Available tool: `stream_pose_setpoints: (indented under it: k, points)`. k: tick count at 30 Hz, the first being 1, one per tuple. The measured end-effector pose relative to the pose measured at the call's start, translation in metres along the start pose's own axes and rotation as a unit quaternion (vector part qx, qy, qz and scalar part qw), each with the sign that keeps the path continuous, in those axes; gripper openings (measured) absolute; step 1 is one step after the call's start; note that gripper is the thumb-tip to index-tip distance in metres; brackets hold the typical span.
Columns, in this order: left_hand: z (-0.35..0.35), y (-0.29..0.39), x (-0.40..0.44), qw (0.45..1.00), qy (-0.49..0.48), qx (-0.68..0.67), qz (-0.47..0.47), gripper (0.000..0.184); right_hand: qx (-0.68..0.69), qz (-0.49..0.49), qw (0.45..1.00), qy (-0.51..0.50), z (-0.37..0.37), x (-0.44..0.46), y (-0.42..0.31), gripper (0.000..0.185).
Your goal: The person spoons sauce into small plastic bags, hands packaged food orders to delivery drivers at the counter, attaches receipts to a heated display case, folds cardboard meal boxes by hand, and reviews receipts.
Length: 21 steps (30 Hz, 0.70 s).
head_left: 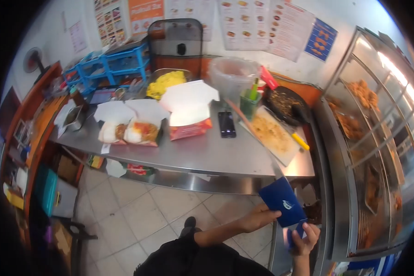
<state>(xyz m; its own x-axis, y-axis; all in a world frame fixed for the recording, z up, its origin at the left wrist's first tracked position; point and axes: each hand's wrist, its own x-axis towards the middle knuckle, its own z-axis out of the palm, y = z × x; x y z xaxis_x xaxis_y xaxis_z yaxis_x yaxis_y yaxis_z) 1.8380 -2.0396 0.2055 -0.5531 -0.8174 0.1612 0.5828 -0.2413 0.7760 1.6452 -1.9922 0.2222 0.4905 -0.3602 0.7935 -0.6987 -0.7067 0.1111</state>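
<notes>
My left hand [261,218] pinches the lower left edge of a blue paper carton [282,193] with a small white logo. At its lower end, my right hand [307,238] grips a folded part of the same carton, where a pale inner side shows. Both hands are in front of the steel table's [193,154] right front edge. On that table, an open red-and-white takeaway box [190,129] stands with its lid up. To its left, two open boxes [141,132] contain wrapped food and rice with a red topping.
A black phone [226,124] lies mid-table. On the right are a cutting board [272,138] with crumbs, a yellow-handled knife [301,141], a dark pan [286,105] and a heated cabinet [354,138] of fried food. Behind stand a yellow-food tray [164,84] and a clear bucket [233,76].
</notes>
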Motion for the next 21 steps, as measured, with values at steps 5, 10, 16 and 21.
stream_pose_setpoints:
  k: [5,10,16,21]
  points:
    - [-0.008,0.033,-0.023,0.951,0.022,0.262,0.166,0.02,-0.096,-0.016,0.995,0.034,0.042,0.042,-0.025,0.028]
    - [-0.043,0.034,-0.043,0.904,0.154,0.283,0.281,0.024,-0.058,0.091,0.991,0.079,0.113,0.096,-0.075,0.031]
    - [-0.112,0.105,-0.09,0.923,0.213,0.26,0.186,0.021,0.092,0.133,0.984,-0.079,0.146,0.159,-0.135,0.045]
    - [-0.139,0.115,-0.116,0.807,0.188,0.467,0.308,0.017,0.095,0.008,0.995,-0.009,0.158,0.26,-0.183,0.032]
